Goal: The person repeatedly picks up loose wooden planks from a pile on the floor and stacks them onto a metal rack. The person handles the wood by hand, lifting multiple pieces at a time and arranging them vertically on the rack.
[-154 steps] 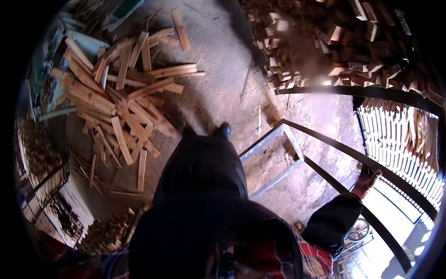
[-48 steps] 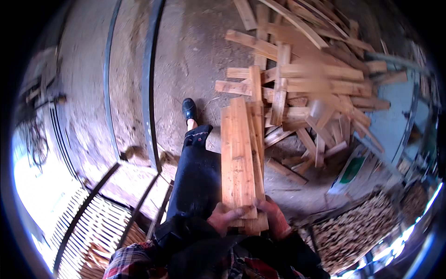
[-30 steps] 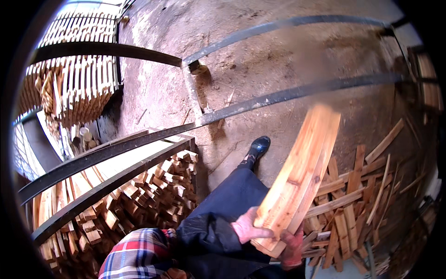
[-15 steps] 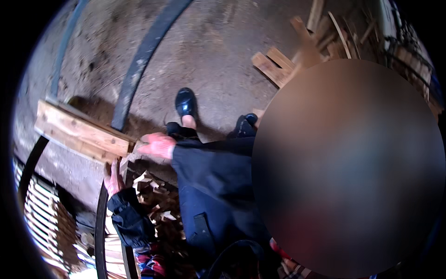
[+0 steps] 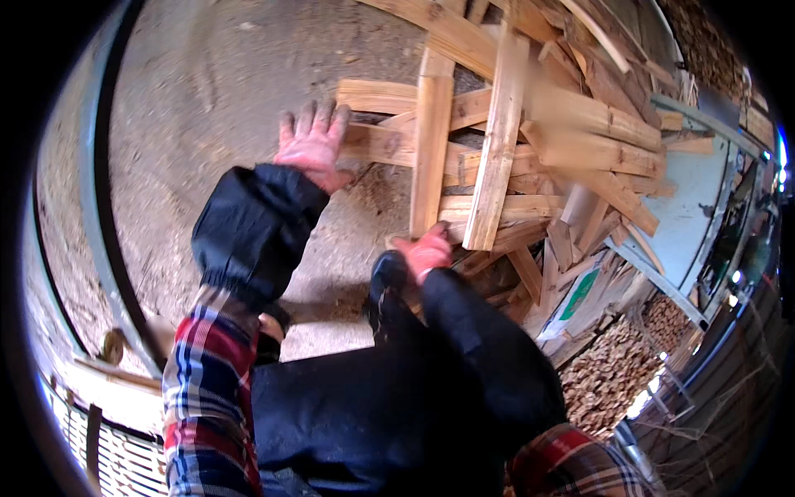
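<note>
Both Hands Were Down at the Edge of a Heap of Boards

In the head view, the left hand [image 5: 313, 147] was stretched well forward, palm down, its fingers fanned and pointing away from the body, the thumb out to the right. Its grip was open and held nothing. The fingertips were just beside the left ends of two crosswise boards [image 5: 377, 144]; whether they touched the wood could not be told. The left arm, in a plaid sleeve [image 5: 209, 373] with a black cuff [image 5: 255, 219], ran almost straight up from the lower edge.

The right hand [image 5: 427, 250] was lower and nearer the body, its fingers at the near end of a lengthwise board [image 5: 431, 153]. I could not tell whether its grip had closed on that board. The right arm, in a black sleeve [image 5: 495, 344], slanted up and leftward.

The heap [image 5: 592, 116] lay on the floor [image 5: 232, 74], ahead and to the right, beside a pale blue panel [image 5: 694, 195]. A shoe [image 5: 387, 277] showed just below the right hand.
</note>
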